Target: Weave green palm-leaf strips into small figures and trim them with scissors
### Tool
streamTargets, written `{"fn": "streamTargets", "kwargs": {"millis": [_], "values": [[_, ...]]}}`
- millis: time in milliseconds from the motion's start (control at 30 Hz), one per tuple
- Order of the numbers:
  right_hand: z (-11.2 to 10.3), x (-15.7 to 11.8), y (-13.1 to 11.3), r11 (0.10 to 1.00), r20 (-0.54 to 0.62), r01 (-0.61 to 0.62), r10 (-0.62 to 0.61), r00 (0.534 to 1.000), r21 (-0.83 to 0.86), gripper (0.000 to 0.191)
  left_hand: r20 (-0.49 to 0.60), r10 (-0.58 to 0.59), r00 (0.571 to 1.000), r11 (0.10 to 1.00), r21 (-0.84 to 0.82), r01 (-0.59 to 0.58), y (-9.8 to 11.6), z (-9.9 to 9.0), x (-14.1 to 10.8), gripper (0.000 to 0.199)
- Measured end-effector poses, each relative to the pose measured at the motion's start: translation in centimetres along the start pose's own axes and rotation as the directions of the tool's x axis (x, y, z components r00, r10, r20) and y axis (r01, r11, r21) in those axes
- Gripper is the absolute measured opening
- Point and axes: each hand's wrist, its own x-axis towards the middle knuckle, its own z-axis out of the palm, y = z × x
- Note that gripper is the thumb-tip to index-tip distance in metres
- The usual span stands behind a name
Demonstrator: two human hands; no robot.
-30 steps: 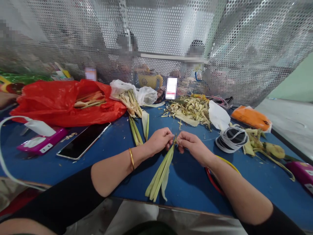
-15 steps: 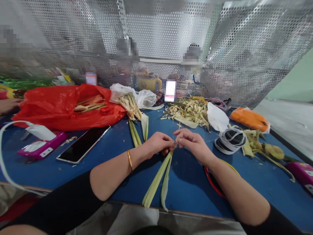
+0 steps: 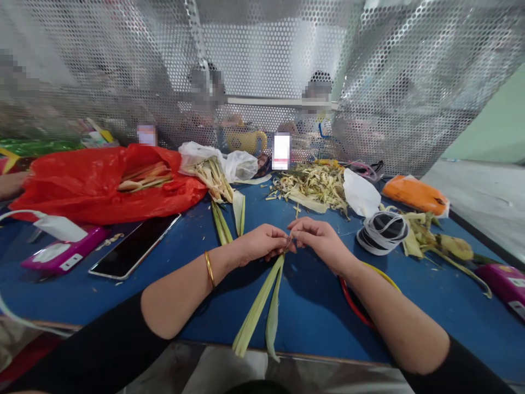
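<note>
My left hand (image 3: 264,242) is closed, thumb and fingers pinching the narrow top of a pale green husk strip (image 3: 259,306), which looks like corn husk. Its two tails hang apart toward the table's front edge. Close against it, my right hand (image 3: 318,241) pinches at the same tied-looking top, where a thin thread seems to run between the fingertips. A short stalk (image 3: 297,210) pokes up beyond the fingers. The exact grip is partly hidden. Right of my hands sits a spool of white cord (image 3: 381,234).
Behind lie husk scraps (image 3: 324,183), a white bag of dried husks (image 3: 213,172) and a red plastic bag (image 3: 74,180). A dark phone (image 3: 135,246) and purple power strip (image 3: 65,249) are left. Under my right forearm is a red-and-yellow ring (image 3: 353,306). Perforated metal (image 3: 262,49) closes off the back.
The view has shifted slightly, so the surroundings sit a little further left. Both hands stay pinched at the husk's top, with only small finger movement.
</note>
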Motion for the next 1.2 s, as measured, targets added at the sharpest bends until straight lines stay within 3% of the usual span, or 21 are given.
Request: {"fn": "streamTargets", "kwargs": {"millis": [300,633,833,1000,1200], "values": [[0.1,0.0,0.1,0.992,-0.023,-0.059,0.062,0.998,0.112,0.018,-0.1,-0.035,0.994,0.999,0.036,0.039,-0.4,0.1,0.3,0.02],[0.3,0.3,0.7,0.989,-0.033,-0.113,0.117,0.993,0.098,0.014,0.028,0.004,1.0,0.999,0.05,-0.005,0.0,0.1,0.0,0.022],[0.1,0.1,0.5,0.986,-0.026,-0.129,0.132,0.991,0.107,0.025,-0.074,-0.019,0.997,1.0,0.004,0.02,-0.2,0.4,0.0,0.021],[-0.8,0.1,0.2,0.991,-0.066,-0.075,0.068,0.996,-0.114,0.028,-0.111,-0.065,0.992,0.992,-0.112,0.052,-0.5,0.2,0.1,0.023],[-1.0,0.1,0.7,0.921,-0.074,-0.011,-0.019,0.997,-0.39,0.022,-0.111,-0.077,0.991,0.985,-0.161,0.059,-0.5,0.2,0.1,0.024]]}}
